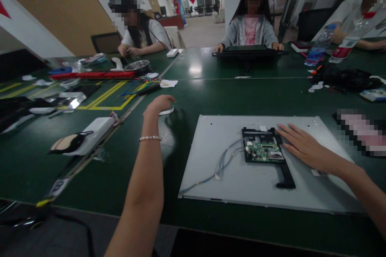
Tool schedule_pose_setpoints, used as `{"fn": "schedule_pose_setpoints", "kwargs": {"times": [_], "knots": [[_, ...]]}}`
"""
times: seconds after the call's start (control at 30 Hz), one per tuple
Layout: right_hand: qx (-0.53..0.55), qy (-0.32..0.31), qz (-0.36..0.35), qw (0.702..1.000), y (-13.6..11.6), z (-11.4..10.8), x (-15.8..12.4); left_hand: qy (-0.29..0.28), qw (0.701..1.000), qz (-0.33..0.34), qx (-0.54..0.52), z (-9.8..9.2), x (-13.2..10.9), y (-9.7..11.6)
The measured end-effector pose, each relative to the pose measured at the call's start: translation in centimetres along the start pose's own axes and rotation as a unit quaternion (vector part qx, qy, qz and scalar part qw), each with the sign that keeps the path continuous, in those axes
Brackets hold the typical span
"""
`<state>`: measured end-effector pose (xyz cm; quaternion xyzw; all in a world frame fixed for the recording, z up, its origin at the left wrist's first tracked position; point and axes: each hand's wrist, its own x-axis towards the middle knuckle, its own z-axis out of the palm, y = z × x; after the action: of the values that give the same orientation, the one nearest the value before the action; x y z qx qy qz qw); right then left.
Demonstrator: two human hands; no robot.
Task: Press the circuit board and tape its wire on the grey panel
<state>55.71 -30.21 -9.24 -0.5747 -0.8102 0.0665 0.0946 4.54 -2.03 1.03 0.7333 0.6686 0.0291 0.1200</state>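
The pale grey panel (pixel 208 140) lies flat on the near right part of the green table (pixel 196 98), and on its back sit a black frame (pixel 288 174) and a green circuit board (pixel 267 151). The panel looks broad, thin and stiff, probably of moderate weight, with a smooth face that bare skin could slide on; it would likely twist if raised by one corner. The best hold seems to be both side edges, left and right, with palms clear of the middle. The board is likely the fragile part, its parts standing bare, so pressure there looks unwise. The thin grey cables (pixel 196 184) trail toward the near left corner; they appear soft and easily snagged, and their plugs would probably strain under a tug.

The grip of the right hand (pixel 309 152) is spread and nearly flat, palm down on the panel just right of the frame, fingertips at the frame's edge, clasping nothing. The left hand (pixel 158 104) is bent at the wrist left of the panel's far left corner, over a small white object (pixel 167 111); its fingers are mostly hidden, so I cannot tell whether that grip has hold of it.
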Motion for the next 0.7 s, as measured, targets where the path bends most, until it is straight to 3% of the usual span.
{"fn": "schedule_pose_setpoints", "kwargs": {"times": [0.2,0.37,0.53,0.7], "knots": [[0.001,-0.011,0.002,1.000,0.4,0.1,0.0,-0.024,0.998,-0.041,0.028,0.6,-1.0,1.2],[0.004,-0.005,0.011,1.000,-0.3,-0.4,-0.1,0.002,1.000,-0.025,0.019,-0.2,-1.9,2.0],[0.007,-0.005,0.009,1.000,-0.5,-0.7,-0.1,0.060,0.995,0.083,-0.009,-2.6,-3.3,4.6],[0.006,-0.007,0.013,1.000,-0.5,-0.6,0.0,0.120,0.971,0.200,-0.050,-4.7,-5.7,9.7]]}}
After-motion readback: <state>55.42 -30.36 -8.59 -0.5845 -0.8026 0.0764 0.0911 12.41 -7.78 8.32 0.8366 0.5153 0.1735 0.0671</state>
